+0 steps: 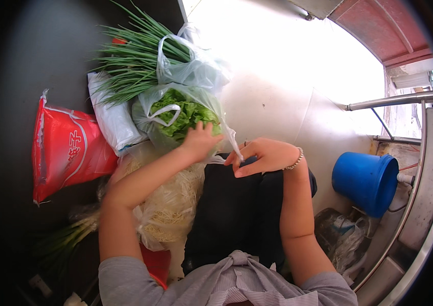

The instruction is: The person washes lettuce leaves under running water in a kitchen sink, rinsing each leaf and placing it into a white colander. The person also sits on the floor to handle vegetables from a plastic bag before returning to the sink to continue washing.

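Observation:
Green leaf lettuce (pixel 189 111) fills a thin, clear plastic bag (pixel 147 99) in front of me. My left hand (pixel 201 142) reaches over the bag's near side with its fingers spread on or just above the leaves; contact is hard to tell. One handle of that bag is stretched to the right, and my right hand (pixel 266 155), with a beaded bracelet at the wrist, pinches its end. The other handle loop (pixel 166 114) lies loose across the lettuce. Below my left forearm sits a clear bag of bean sprouts (pixel 166 206), partly covered by the arm.
Long green chives or scallions (pixel 140 61) stick out of another plastic bag (pixel 197 69) farther off. On the left lie a red printed package (pixel 71 149) and a white plastic package (pixel 113 111). A blue bucket (pixel 362 181) lies tilted at right, near a metal rail (pixel 396 100).

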A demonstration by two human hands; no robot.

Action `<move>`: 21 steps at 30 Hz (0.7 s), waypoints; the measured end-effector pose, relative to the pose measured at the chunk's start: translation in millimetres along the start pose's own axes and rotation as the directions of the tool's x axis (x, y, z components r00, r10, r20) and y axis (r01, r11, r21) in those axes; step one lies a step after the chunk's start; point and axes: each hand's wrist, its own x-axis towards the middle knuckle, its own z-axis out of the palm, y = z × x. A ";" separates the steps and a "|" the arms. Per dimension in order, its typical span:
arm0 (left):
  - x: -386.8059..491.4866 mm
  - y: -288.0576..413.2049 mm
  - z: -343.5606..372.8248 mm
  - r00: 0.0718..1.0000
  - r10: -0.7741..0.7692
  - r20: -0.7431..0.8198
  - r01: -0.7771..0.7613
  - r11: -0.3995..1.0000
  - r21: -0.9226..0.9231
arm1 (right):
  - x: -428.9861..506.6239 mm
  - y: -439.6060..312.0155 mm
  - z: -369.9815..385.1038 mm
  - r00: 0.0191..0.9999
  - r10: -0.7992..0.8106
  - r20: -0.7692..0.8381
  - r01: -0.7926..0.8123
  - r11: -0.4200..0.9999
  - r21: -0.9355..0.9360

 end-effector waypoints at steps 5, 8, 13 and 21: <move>-42.0 -21.8 -62.9 0.961 -0.158 -0.227 0.042 0.895 -0.444 | -2.3 12.6 0.6 0.974 0.217 -0.063 -0.215 0.976 0.041; -59.4 -11.2 -117.3 0.898 -0.226 -0.378 -0.034 0.821 -0.571 | -4.4 12.0 5.6 0.956 0.262 -0.131 -0.256 0.965 0.064; -78.5 43.7 -229.5 0.844 -0.321 -0.430 -0.040 0.761 -0.647 | -19.9 -28.5 6.8 0.427 0.210 -0.880 -0.239 0.964 0.114; -70.9 199.7 -348.0 0.979 -0.053 -0.197 -0.159 0.408 -0.899 | -169.7 -197.3 18.8 0.406 0.050 -0.912 0.114 0.988 0.105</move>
